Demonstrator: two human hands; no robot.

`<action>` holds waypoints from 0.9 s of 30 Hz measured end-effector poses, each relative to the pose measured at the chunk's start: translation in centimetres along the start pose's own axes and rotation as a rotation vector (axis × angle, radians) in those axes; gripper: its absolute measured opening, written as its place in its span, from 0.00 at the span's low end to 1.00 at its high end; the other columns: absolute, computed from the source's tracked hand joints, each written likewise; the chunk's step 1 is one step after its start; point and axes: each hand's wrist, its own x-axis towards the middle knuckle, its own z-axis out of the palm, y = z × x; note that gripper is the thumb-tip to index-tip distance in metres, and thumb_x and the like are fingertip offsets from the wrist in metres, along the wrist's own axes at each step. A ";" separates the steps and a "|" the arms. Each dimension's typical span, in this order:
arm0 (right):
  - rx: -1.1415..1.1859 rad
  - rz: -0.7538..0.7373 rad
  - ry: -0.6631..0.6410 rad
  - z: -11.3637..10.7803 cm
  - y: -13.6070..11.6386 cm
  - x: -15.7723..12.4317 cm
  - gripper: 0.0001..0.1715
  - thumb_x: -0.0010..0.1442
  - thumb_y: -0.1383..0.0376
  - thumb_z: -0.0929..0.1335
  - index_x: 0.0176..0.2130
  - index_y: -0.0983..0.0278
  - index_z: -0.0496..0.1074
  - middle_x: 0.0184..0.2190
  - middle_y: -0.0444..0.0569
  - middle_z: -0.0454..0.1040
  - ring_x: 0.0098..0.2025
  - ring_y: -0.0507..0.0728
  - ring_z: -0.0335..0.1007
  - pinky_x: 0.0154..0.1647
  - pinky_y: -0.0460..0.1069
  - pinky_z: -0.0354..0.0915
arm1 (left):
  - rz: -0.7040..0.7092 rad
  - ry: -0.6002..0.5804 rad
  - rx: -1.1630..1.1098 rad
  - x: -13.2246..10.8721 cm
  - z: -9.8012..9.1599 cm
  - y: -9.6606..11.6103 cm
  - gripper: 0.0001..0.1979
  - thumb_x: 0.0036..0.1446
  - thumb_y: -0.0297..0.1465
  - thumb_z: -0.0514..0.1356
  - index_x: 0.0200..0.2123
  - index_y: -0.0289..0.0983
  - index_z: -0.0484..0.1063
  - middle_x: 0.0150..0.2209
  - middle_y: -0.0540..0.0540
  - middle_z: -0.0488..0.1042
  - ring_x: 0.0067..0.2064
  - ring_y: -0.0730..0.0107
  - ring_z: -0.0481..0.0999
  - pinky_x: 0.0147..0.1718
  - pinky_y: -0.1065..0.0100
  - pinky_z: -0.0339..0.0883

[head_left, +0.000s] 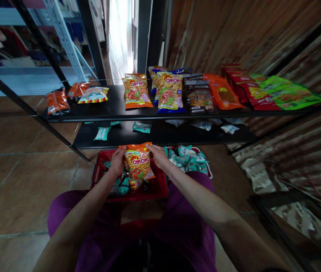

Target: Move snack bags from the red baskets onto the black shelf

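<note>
Both my hands hold an orange snack bag above a red basket on the floor. My left hand grips the bag's left edge, fingers curled over its top corner. My right hand grips its right edge. The basket holds several more snack packets, teal and orange. In front of me a black shelf carries rows of snack bags, among them a matching orange bag and a blue-edged one.
A lower black shelf holds several small teal and clear packets. A pile of teal packets lies right of the basket. Orange packets sit at the top shelf's left end. Black diagonal frame bars run at left; corrugated metal wall at right.
</note>
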 end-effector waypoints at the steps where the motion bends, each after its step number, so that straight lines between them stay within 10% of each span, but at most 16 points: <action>1: 0.004 -0.008 -0.005 0.0 0.0 0.0 0.17 0.37 0.56 0.77 0.25 0.64 0.76 0.22 0.44 0.77 0.26 0.53 0.71 0.30 0.47 0.65 | 0.017 0.019 0.000 0.0 0.2 0.0 0.16 0.35 0.38 0.71 0.23 0.35 0.71 0.22 0.53 0.73 0.25 0.73 0.70 0.29 0.70 0.62; 12: 0.115 -0.070 0.146 0.9 -0.4 -0.1 0.10 0.37 0.61 0.76 0.22 0.64 0.75 0.20 0.44 0.76 0.26 0.54 0.72 0.31 0.47 0.66 | 0.074 0.111 -0.035 0.1 1.6 0.3 0.16 0.34 0.39 0.71 0.22 0.35 0.71 0.23 0.52 0.73 0.25 0.72 0.71 0.30 0.69 0.63; 19: 0.205 0.101 0.222 -0.1 -1.3 1.4 0.05 0.46 0.67 0.73 0.26 0.64 0.72 0.21 0.43 0.76 0.26 0.55 0.74 0.35 0.50 0.70 | -0.048 -0.271 -0.008 0.6 0.3 0.8 0.23 0.45 0.48 0.65 0.38 0.37 0.76 0.38 0.45 0.79 0.41 0.63 0.76 0.41 0.65 0.67; 27: 0.288 0.337 0.211 -0.6 -3.1 2.9 0.03 0.56 0.68 0.67 0.30 0.64 0.70 0.22 0.45 0.76 0.28 0.56 0.74 0.39 0.55 0.72 | -0.221 -0.450 0.058 -2.3 -1.1 -0.7 0.27 0.46 0.37 0.68 0.51 0.39 0.71 0.49 0.41 0.75 0.46 0.56 0.76 0.46 0.57 0.68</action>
